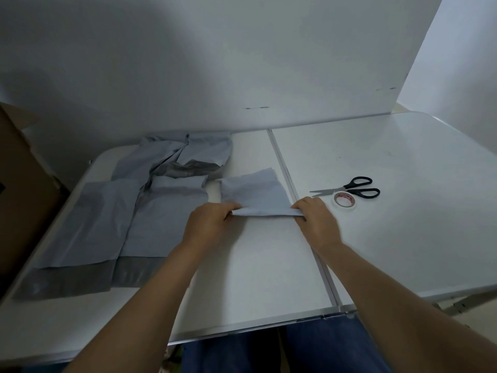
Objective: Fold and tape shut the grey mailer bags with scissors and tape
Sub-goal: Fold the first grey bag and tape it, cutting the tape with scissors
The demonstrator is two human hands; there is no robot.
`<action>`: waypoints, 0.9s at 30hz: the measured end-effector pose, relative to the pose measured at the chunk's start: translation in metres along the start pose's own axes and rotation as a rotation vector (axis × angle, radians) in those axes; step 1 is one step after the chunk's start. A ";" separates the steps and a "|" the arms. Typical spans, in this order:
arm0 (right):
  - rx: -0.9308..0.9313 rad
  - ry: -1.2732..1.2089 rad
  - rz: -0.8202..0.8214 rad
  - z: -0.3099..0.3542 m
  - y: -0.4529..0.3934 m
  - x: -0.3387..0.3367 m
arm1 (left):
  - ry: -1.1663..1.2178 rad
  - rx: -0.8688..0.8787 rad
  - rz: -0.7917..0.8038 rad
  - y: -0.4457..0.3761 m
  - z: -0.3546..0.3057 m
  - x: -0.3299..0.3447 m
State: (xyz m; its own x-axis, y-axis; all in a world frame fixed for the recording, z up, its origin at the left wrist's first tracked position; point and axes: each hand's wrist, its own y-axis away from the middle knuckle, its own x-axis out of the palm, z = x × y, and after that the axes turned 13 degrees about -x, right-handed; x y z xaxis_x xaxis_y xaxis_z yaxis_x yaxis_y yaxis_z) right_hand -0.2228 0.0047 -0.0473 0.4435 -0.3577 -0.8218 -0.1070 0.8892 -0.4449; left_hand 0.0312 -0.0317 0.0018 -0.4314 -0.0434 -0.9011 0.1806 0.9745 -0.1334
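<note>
Makeshift packing station, white folding table (390, 162), white backdrop board (242, 63), cardboard box (18, 184) (at left)

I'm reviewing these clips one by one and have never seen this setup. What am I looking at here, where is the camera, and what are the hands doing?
There is no machine here: a person works with two bare hands. The single picture comes from a wide-angle camera worn on the person's head, looking forward and down, which is why both forearms reach in from the bottom edge.

The left hand and right hand each pinch one end of the near folded edge of a small grey mailer bag, which lies on a white folding table. A pile of more bags lies spread to the left, some showing darker grey strips.

To the right, untouched, are black-handled scissors and, right beside them, a tape roll. A white board stands behind the table, and a brown cardboard box shows at the left edge.
</note>
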 end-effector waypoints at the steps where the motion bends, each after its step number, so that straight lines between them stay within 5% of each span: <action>1: 0.011 0.000 -0.014 0.002 -0.001 -0.001 | -0.003 0.013 -0.021 -0.003 -0.003 -0.002; 6: 0.008 -0.027 -0.145 0.015 -0.022 -0.019 | 0.014 0.053 -0.147 -0.025 -0.007 -0.022; 15: 0.099 -0.204 -0.388 0.008 -0.084 -0.065 | 0.104 0.088 -0.135 -0.080 -0.049 -0.063; 21: 0.313 -0.556 -0.431 -0.040 -0.143 -0.084 | 0.065 0.111 -0.045 -0.157 -0.102 -0.069; 27: 0.314 -0.398 -0.541 -0.118 -0.228 -0.102 | 0.057 0.113 -0.092 -0.259 -0.155 -0.050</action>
State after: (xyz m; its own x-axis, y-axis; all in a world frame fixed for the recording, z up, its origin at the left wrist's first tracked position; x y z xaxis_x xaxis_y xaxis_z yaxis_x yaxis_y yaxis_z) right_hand -0.3485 -0.1956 0.0962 0.6575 -0.6916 -0.2991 0.4511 0.6792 -0.5789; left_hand -0.1306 -0.2475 0.1455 -0.5001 -0.1159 -0.8582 0.2348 0.9357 -0.2632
